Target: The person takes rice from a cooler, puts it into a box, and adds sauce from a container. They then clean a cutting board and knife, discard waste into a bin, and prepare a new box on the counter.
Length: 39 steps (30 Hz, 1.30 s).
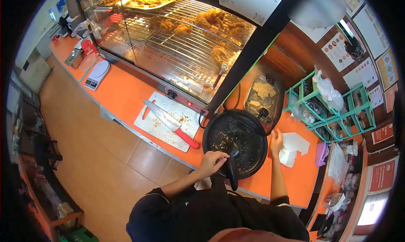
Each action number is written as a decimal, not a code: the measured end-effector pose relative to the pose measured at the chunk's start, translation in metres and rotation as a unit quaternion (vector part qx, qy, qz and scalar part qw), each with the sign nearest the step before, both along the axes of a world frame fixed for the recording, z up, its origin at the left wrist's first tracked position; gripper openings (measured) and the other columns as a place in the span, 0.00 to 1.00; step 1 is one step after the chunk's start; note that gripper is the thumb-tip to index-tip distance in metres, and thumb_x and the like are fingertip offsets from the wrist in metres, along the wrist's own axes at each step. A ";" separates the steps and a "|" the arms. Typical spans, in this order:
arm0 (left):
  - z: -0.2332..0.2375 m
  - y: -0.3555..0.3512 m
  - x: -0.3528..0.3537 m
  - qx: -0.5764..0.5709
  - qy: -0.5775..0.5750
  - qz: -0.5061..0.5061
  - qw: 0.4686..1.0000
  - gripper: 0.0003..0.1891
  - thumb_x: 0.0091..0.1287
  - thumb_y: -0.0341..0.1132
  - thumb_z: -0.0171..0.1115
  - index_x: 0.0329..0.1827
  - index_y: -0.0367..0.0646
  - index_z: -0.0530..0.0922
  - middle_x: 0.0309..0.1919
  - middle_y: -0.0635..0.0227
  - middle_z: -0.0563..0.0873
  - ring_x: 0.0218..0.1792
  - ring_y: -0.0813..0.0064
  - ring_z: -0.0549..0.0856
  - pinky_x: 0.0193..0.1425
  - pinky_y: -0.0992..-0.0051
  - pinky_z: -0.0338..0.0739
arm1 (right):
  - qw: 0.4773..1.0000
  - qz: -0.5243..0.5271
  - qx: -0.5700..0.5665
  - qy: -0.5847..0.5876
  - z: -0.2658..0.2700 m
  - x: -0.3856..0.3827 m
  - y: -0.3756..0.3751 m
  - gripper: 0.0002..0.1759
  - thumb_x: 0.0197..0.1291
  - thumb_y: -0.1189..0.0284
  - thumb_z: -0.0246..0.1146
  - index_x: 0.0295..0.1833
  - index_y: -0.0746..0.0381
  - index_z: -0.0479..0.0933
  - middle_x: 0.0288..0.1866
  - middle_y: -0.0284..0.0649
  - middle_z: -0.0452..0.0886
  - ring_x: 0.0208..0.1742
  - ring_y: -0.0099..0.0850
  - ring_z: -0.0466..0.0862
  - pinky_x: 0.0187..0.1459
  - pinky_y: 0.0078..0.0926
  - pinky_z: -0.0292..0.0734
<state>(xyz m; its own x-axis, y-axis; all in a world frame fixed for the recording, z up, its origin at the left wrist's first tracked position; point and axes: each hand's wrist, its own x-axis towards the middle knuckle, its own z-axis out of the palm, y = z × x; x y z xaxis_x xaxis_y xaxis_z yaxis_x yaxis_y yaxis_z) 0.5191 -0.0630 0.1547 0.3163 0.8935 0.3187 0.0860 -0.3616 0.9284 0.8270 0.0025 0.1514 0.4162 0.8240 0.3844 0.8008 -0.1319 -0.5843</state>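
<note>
A round black mortar (211, 134) sits on the orange counter in front of me, with brown crumbs across its bowl. Its dark pestle (233, 176) lies over the near rim, the handle pointing toward me. My left hand (214, 162) is over the mortar's near left rim, thumb and fingers pinched together beside the pestle; I cannot tell what is between them. At the right rim, my right hand (276, 143) has loosely bent fingers apart and holds nothing visible. Just right of it lies an opened white paper box (293, 149).
Left of the mortar, a red-handled knife (171, 122) rests on a white cutting board (145, 123) with crumbs. A lit display cabinet (168, 44) of fried food stands behind. A metal tray (274, 111) holds pale food; green baskets (329, 105) stand right. A scale (97, 74) is farther left.
</note>
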 end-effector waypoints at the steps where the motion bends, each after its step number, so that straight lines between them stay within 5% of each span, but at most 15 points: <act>1: 0.001 0.004 -0.001 0.018 0.002 -0.008 1.000 0.05 0.53 0.27 0.54 0.32 0.38 0.76 0.23 0.65 0.79 0.25 0.74 0.79 0.28 0.78 0.71 | 0.999 -0.046 0.002 -0.013 -0.010 0.007 0.019 0.27 0.56 0.55 0.46 0.45 0.70 0.68 0.43 0.51 0.71 0.44 0.44 0.71 0.44 0.34 0.64; 2: 0.002 0.007 -0.001 0.017 0.002 -0.009 1.000 0.05 0.53 0.27 0.54 0.32 0.38 0.76 0.23 0.65 0.79 0.25 0.74 0.79 0.28 0.78 0.71 | 0.999 -0.047 0.001 -0.012 -0.041 0.030 0.041 0.27 0.56 0.55 0.46 0.45 0.70 0.68 0.43 0.51 0.71 0.44 0.44 0.71 0.44 0.34 0.64; 4: 0.004 0.011 -0.002 -0.008 -0.006 -0.010 1.000 0.05 0.53 0.27 0.54 0.32 0.37 0.76 0.25 0.63 0.79 0.26 0.75 0.79 0.29 0.80 0.71 | 0.957 -0.118 -0.098 0.247 -0.103 0.078 0.081 0.34 0.56 0.48 0.40 0.51 0.69 0.65 0.52 0.53 0.65 0.51 0.45 0.67 0.48 0.34 0.61; 8: 0.003 0.014 -0.006 -0.071 -0.029 -0.001 0.997 0.05 0.54 0.28 0.55 0.32 0.37 0.76 0.25 0.65 0.79 0.27 0.78 0.79 0.31 0.81 0.71 | 0.906 -0.203 -0.038 0.368 -0.103 0.080 0.096 0.39 0.54 0.42 0.33 0.52 0.67 0.65 0.47 0.48 0.71 0.48 0.41 0.70 0.46 0.33 0.64; 10: -0.004 0.013 -0.007 -0.153 -0.069 -0.008 0.986 0.06 0.56 0.29 0.54 0.33 0.36 0.75 0.26 0.67 0.80 0.28 0.80 0.78 0.33 0.81 0.71 | 0.811 -0.126 -0.001 0.572 -0.114 0.097 0.099 0.35 0.55 0.46 0.40 0.54 0.66 0.62 0.57 0.50 0.61 0.55 0.42 0.64 0.50 0.31 0.61; 17: -0.003 0.049 0.019 -0.344 -0.229 -0.131 0.901 0.10 0.58 0.32 0.52 0.39 0.35 0.72 0.27 0.64 0.78 0.27 0.78 0.78 0.33 0.81 0.73 | 0.621 -0.269 0.033 0.735 -0.095 0.085 0.090 0.20 0.55 0.63 0.45 0.50 0.63 0.65 0.49 0.40 0.69 0.49 0.35 0.69 0.51 0.32 0.63; 20: -0.005 0.081 0.056 -0.445 -0.249 -0.197 0.838 0.16 0.57 0.35 0.53 0.47 0.39 0.67 0.36 0.61 0.78 0.32 0.73 0.79 0.35 0.76 0.75 | 0.556 0.021 0.075 0.827 -0.200 0.180 0.106 0.16 0.51 0.70 0.47 0.44 0.65 0.69 0.43 0.42 0.73 0.42 0.36 0.72 0.45 0.30 0.67; 22: -0.008 0.116 0.084 -0.539 -0.337 -0.212 0.742 0.20 0.55 0.38 0.54 0.50 0.41 0.64 0.42 0.61 0.76 0.40 0.67 0.77 0.41 0.70 0.72 | 0.568 -0.066 0.075 0.817 -0.101 0.132 0.080 0.14 0.53 0.69 0.46 0.42 0.63 0.70 0.41 0.40 0.74 0.40 0.34 0.73 0.44 0.31 0.68; 24: 0.007 0.146 0.111 -0.519 -0.264 -0.197 0.788 0.19 0.56 0.40 0.53 0.49 0.43 0.64 0.46 0.59 0.73 0.49 0.66 0.73 0.45 0.67 0.69 | 0.570 -0.093 0.083 0.812 -0.026 0.096 0.068 0.13 0.55 0.68 0.45 0.41 0.61 0.70 0.38 0.38 0.75 0.37 0.33 0.74 0.43 0.32 0.69; 26: 0.018 0.166 0.126 -0.547 -0.317 -0.218 0.744 0.15 0.56 0.41 0.52 0.44 0.46 0.68 0.50 0.58 0.69 0.55 0.66 0.66 0.49 0.65 0.66 | 0.580 -0.101 0.096 0.803 0.012 0.079 0.072 0.12 0.57 0.67 0.44 0.39 0.60 0.71 0.35 0.36 0.76 0.34 0.31 0.75 0.41 0.33 0.70; 31: 0.041 0.190 0.133 -0.469 -0.388 -0.266 0.747 0.14 0.57 0.40 0.49 0.44 0.43 0.69 0.52 0.61 0.68 0.56 0.65 0.64 0.53 0.59 0.62 | 0.714 -0.033 0.070 0.696 -0.046 0.088 0.088 0.13 0.55 0.61 0.47 0.36 0.57 0.72 0.21 0.34 0.75 0.22 0.23 0.75 0.28 0.29 0.72; 33: 0.068 0.202 0.135 -0.449 -0.350 -0.276 0.775 0.16 0.58 0.39 0.47 0.48 0.44 0.65 0.53 0.62 0.67 0.56 0.67 0.64 0.53 0.60 0.62 | 0.904 -0.014 -0.196 0.380 -0.124 0.108 0.126 0.21 0.54 0.55 0.48 0.37 0.63 0.74 0.26 0.40 0.78 0.28 0.28 0.77 0.31 0.29 0.72; 34: 0.082 0.205 0.136 -0.427 -0.326 -0.270 0.799 0.18 0.59 0.39 0.46 0.51 0.44 0.62 0.53 0.63 0.66 0.55 0.70 0.64 0.53 0.62 0.62 | 0.992 0.022 -0.069 0.100 -0.082 0.062 0.128 0.27 0.51 0.51 0.48 0.28 0.67 0.76 0.27 0.48 0.77 0.27 0.39 0.78 0.28 0.35 0.70; 35: 0.088 0.212 0.137 -0.421 -0.317 -0.273 0.805 0.20 0.59 0.39 0.46 0.53 0.42 0.59 0.54 0.62 0.65 0.56 0.70 0.63 0.53 0.63 0.63 | 0.963 -0.069 -0.259 0.019 -0.032 0.037 0.126 0.31 0.47 0.47 0.51 0.29 0.70 0.75 0.30 0.53 0.76 0.32 0.44 0.77 0.31 0.36 0.70; 39: 0.108 0.234 0.142 -0.369 -0.276 -0.257 0.849 0.21 0.58 0.38 0.50 0.53 0.39 0.59 0.54 0.61 0.65 0.54 0.68 0.65 0.49 0.64 0.66 | 0.946 -0.087 -0.312 0.004 -0.041 0.030 0.158 0.28 0.42 0.49 0.57 0.30 0.67 0.76 0.32 0.51 0.77 0.34 0.43 0.77 0.32 0.36 0.70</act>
